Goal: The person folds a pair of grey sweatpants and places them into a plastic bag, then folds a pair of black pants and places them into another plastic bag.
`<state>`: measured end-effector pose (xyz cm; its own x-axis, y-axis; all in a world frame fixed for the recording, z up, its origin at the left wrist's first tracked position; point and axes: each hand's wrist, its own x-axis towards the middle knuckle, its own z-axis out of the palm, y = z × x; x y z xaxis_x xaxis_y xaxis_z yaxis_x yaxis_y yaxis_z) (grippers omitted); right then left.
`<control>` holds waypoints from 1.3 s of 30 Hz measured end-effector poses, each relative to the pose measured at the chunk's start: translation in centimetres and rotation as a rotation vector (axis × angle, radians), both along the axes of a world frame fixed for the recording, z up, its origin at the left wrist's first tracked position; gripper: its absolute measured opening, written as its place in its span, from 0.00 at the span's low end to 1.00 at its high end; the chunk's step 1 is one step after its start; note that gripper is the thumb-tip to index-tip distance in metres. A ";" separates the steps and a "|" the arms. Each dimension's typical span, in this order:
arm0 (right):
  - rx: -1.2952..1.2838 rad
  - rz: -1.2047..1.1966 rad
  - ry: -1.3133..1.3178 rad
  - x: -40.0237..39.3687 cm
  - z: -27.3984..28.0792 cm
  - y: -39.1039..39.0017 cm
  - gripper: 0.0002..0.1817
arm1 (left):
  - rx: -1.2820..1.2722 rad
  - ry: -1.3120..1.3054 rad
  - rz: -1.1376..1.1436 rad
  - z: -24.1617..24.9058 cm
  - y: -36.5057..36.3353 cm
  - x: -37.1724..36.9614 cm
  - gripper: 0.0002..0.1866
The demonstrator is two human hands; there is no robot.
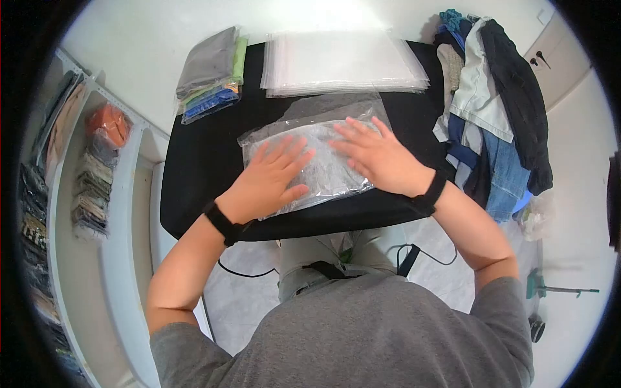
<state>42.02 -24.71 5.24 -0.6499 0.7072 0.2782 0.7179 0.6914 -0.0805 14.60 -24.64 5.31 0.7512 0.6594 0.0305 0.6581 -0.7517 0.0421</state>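
A folded light grey garment [323, 161] lies inside a clear plastic bag [294, 115] near the front of the black-covered table [200, 174]. The bag's upper part reaches past the garment, toward the back of the table. My left hand [268, 178] rests flat on the bag's left side, fingers spread. On the right side, my right hand [378, 155] also lies on the plastic with its fingers apart. Both palms face down, and parts of the bag are hidden beneath them.
Behind the bag lies a stack of clear plastic bags [343, 58]. Bagged folded garments [210, 68] are piled at the back left. Loose clothes [485, 97] hang over the table's right edge. Shelves [97, 258] with packed clothes stand at the left.
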 end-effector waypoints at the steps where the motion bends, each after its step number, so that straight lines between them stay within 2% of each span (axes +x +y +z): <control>1: 0.018 0.050 -0.110 -0.3 -0.4 0.1 0.24 | -0.060 0.017 -0.033 -0.5 0.3 0.0 0.35; 8: -0.088 0.059 -0.218 0.9 -2.6 2.7 0.25 | 0.016 -0.008 -0.035 -3.9 2.2 -1.5 0.34; 11: -0.090 0.040 -0.235 0.6 -2.6 2.6 0.26 | -0.066 0.009 -0.002 -3.7 2.1 -1.4 0.34; 21: -0.014 -0.018 -0.202 0.1 -3.4 2.0 0.26 | -0.058 0.009 0.002 -3.8 2.1 -1.1 0.33; 23: -0.052 -0.004 -0.133 0.5 -3.7 2.1 0.26 | -0.038 0.001 -0.004 -3.7 2.4 -1.6 0.33; 25: -0.113 0.023 -0.068 0.9 -2.7 2.3 0.26 | -0.200 -0.161 -0.040 -2.9 2.8 -2.3 0.35; 27: -0.171 0.044 -0.001 1.8 -1.6 2.4 0.27 | -0.232 -0.212 -0.064 -1.8 1.6 -3.3 0.36; 29: -0.275 0.014 0.187 3.5 -0.5 2.1 0.28 | -0.278 -0.272 -0.088 -1.0 -0.5 -3.9 0.38; 30: -0.259 -0.001 0.199 4.3 -0.1 1.3 0.32 | -0.285 -0.260 -0.035 -0.8 -1.9 -4.2 0.40; 31: -0.256 -0.005 0.194 5.3 -0.1 0.7 0.32 | -0.296 -0.251 0.018 -0.9 -3.0 -4.3 0.42; 33: -0.396 -0.039 0.298 6.9 -0.6 -0.4 0.37 | -0.329 -0.294 0.068 -1.8 -3.9 -4.5 0.41; 34: -0.457 -0.075 0.327 7.2 -0.9 -0.9 0.42 | -0.265 -0.234 0.095 -2.0 -4.1 -4.5 0.38; 37: -0.552 -0.112 0.426 7.2 -1.4 -1.5 0.43 | -0.167 -0.189 0.105 -2.7 -3.5 -4.9 0.32; 39: -0.544 -0.150 0.379 7.1 -1.4 -1.5 0.45 | -0.134 -0.206 0.089 -2.5 -2.7 -5.1 0.29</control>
